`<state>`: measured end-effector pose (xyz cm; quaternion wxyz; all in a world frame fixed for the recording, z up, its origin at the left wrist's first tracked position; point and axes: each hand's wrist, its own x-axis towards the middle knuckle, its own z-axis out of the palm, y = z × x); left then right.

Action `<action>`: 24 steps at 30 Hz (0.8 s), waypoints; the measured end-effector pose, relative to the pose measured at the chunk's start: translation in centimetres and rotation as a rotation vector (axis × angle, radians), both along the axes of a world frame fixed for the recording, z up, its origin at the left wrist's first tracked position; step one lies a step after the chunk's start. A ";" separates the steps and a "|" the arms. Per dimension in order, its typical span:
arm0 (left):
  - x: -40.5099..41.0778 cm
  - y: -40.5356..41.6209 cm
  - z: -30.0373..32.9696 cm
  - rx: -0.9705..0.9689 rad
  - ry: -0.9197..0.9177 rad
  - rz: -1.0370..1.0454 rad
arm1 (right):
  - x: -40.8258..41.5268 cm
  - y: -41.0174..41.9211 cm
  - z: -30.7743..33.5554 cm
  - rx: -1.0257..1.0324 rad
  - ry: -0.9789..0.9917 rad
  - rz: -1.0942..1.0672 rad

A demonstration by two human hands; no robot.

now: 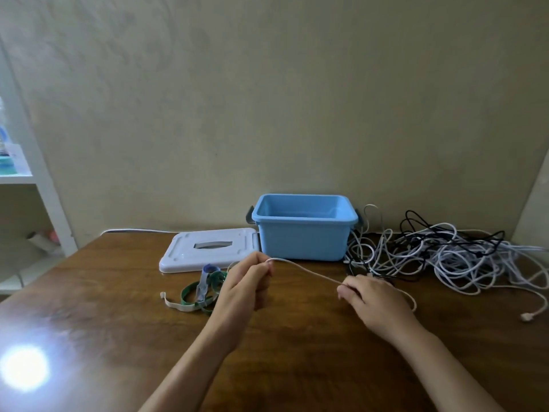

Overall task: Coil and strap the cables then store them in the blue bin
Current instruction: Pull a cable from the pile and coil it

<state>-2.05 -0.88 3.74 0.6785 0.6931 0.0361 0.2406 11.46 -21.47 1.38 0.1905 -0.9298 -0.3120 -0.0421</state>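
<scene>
Both hands [246, 281] pinching thin white cable [306, 272], glossy wooden table [118, 337]

My two hands [248, 281] [372, 298], one blue bin [303, 233], one white lid [208, 251], one cable pile [445, 251], one strap bundle [202, 289], I cannot count them singly.

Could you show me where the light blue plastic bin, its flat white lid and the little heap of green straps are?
Light blue plastic bin [303, 242], head view: its front wall.
Flat white plastic lid [184, 257], head view: top face, left of the handle slot.
Green straps [187, 292], head view: the green loop's left curve.
</scene>
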 end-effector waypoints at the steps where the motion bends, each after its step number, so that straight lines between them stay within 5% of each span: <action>1: 0.0 0.1 0.1 -0.008 -0.009 0.005 | 0.3 -0.3 0.0 0.001 -0.010 -0.029; 9: 0.0 2.4 0.9 -0.145 -0.112 0.054 | 1.5 -1.2 -0.5 0.090 -0.097 -0.211; 15: 0.6 2.0 -0.7 0.003 -0.005 -0.001 | 0.3 -0.3 0.2 0.208 -0.196 -0.173; 19: 1.0 1.3 -1.4 0.102 0.025 -0.006 | -1.2 0.3 1.1 0.012 -0.067 -0.130; 24: 1.2 0.8 -1.4 0.161 0.067 -0.010 | -2.5 0.9 0.6 -0.056 -0.177 -0.014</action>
